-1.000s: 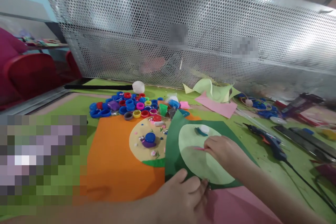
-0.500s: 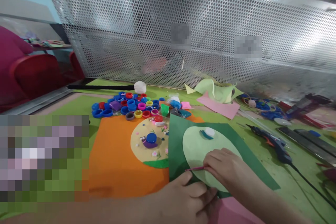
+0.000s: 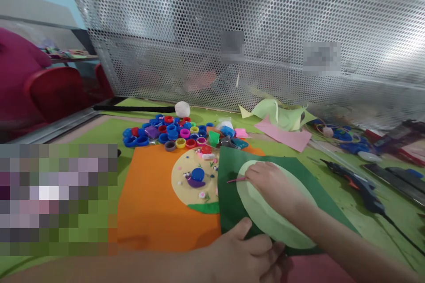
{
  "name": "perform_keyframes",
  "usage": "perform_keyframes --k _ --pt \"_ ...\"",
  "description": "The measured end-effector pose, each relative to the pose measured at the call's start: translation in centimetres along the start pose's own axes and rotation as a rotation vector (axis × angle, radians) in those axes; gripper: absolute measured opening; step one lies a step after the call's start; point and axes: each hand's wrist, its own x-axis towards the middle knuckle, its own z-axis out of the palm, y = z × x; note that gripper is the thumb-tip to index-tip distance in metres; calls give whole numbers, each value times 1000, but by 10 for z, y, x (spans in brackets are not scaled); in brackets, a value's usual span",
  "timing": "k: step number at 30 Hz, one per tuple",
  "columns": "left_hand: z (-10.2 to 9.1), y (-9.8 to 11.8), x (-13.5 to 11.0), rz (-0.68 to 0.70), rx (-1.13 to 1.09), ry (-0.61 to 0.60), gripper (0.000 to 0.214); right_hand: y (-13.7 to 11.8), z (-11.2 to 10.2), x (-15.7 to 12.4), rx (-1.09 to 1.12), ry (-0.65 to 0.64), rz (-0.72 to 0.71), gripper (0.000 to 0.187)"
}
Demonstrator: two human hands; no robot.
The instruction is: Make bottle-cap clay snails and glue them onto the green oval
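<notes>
My right hand (image 3: pixel 270 185) is pinched round a thin pink stick (image 3: pixel 235 180) over the upper part of a pale green oval (image 3: pixel 265 219). The stick's tip points left, over the dark green sheet (image 3: pixel 229 208) under the oval. My hand covers the small teal and white pieces near the oval's top. My left hand (image 3: pixel 247 252) rests at the sheet's lower edge, thumb apart from loosely bent fingers. Beside it lies an orange sheet (image 3: pixel 149 199) with a beige round (image 3: pixel 181 185) bearing a blue and purple snail (image 3: pixel 197 176) and small flowers.
Several colourful little tubs (image 3: pixel 171 131) and clay packets (image 3: pixel 214 138) stand behind the sheets. A glue gun (image 3: pixel 358 188) with its cord lies at right. Paper scraps (image 3: pixel 282 132) sit by the perforated metal screen (image 3: pixel 186 31). A black rod (image 3: pixel 139 108) with a white ball lies at back left.
My right hand has moved up the oval with the pink stick, away from my left hand, and now hides the teal and white pieces. My left hand stays at the lower edge.
</notes>
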Motion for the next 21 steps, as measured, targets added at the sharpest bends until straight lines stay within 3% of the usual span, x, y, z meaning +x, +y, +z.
perform_keyframes --k 6,11,15,21 --pt "8 5 0 -36 24 55 32 14 3 23 -41 -34 19 18" --pt "9 6 -2 -27 27 42 30 14 5 21 -57 1 -45 19" --pt "8 5 -3 -31 6 30 28 7 3 -3 -47 76 -115 21" --pt "3 4 0 -41 -29 36 24 8 3 -67 -17 218 -144 25"
